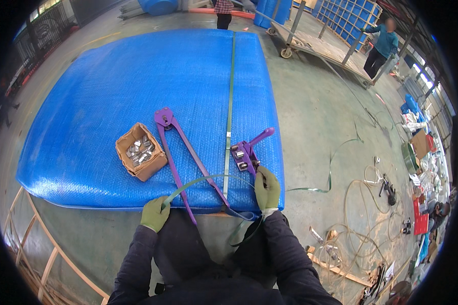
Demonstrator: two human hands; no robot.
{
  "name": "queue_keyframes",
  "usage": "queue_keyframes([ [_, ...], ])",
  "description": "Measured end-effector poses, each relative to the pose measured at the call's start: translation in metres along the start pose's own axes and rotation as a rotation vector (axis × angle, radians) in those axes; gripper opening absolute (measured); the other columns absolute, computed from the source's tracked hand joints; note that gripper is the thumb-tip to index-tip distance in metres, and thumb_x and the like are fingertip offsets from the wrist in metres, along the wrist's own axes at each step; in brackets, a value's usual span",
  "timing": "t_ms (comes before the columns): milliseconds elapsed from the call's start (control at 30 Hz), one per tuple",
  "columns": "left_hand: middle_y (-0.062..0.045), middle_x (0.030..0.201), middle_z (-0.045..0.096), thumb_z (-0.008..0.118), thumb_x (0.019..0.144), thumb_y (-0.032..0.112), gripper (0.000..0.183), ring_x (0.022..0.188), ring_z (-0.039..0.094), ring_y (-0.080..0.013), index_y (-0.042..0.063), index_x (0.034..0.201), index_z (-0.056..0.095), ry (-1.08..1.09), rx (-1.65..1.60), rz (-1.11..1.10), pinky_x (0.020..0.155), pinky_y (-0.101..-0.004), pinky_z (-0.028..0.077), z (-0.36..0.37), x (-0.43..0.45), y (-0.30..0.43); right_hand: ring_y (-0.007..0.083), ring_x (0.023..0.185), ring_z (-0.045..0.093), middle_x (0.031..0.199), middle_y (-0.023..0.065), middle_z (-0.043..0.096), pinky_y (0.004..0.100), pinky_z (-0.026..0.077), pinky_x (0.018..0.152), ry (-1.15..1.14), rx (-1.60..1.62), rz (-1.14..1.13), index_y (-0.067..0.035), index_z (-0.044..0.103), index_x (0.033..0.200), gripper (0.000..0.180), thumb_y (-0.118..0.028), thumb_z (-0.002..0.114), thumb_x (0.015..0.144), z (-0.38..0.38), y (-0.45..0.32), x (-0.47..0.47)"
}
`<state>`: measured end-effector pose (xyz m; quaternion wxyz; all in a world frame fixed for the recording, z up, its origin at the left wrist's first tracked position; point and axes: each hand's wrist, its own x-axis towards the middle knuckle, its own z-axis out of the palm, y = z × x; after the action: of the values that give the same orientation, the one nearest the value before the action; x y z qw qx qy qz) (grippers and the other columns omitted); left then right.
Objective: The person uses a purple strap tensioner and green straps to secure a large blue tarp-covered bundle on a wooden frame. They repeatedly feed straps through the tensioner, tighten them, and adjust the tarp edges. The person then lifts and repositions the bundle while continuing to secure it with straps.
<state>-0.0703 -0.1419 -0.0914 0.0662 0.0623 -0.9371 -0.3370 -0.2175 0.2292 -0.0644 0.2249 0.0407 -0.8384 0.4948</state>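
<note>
My gloved left hand [155, 214] grips a green plastic strap [198, 180], which arches across to my right hand [268, 188]. The gloved fingers of my right hand are closed around the strap's other side, just below a purple strapping tensioner [245, 154]. Under both hands is a large pack in blue bubble wrap [137, 84]. A flat green strap [232, 87] runs along its top, with a metal seal [228, 134] on it. Between my hands lies a purple long-handled strapping sealer [175, 141], handles spread. To its left stands an open cardboard box [147, 173] of metal seals [141, 149].
A wooden frame [47, 232] lies at the lower left. On the floor to the right are a coiled hose [349, 198], a loose strap [330, 171] and timber [339, 270]. Beyond the pack, a wheeled platform cart [324, 47] stands near a person [381, 47]; another person [224, 13] is at the far edge.
</note>
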Motion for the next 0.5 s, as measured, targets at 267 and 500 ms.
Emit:
queue_keyframes([
  [267, -0.018, 0.097, 0.072, 0.067, 0.093, 0.018, 0.023, 0.093, 0.067, -0.0413, 0.007, 0.113, 0.071, 0.027, -0.030, 0.006, 0.084, -0.0523, 0.052, 0.0048, -0.0021, -0.0050, 0.0267, 0.082, 0.072, 0.096, 0.0176, 0.075, 0.0363, 0.055, 0.077, 0.001, 0.024, -0.020, -0.001, 0.074, 0.115, 0.021, -0.009, 0.068, 0.095, -0.0009, -0.0046, -0.0001],
  [500, -0.017, 0.096, 0.072, 0.067, 0.092, 0.017, 0.022, 0.093, 0.067, -0.0414, 0.008, 0.113, 0.071, 0.030, 0.009, 0.016, 0.083, -0.0525, 0.051, 0.0020, -0.0034, 0.0003, 0.0274, 0.085, 0.071, 0.098, 0.0184, 0.074, 0.0369, 0.055, 0.078, -0.028, 0.039, 0.011, -0.001, 0.073, 0.115, 0.022, -0.009, 0.068, 0.096, -0.0012, -0.0036, -0.0003],
])
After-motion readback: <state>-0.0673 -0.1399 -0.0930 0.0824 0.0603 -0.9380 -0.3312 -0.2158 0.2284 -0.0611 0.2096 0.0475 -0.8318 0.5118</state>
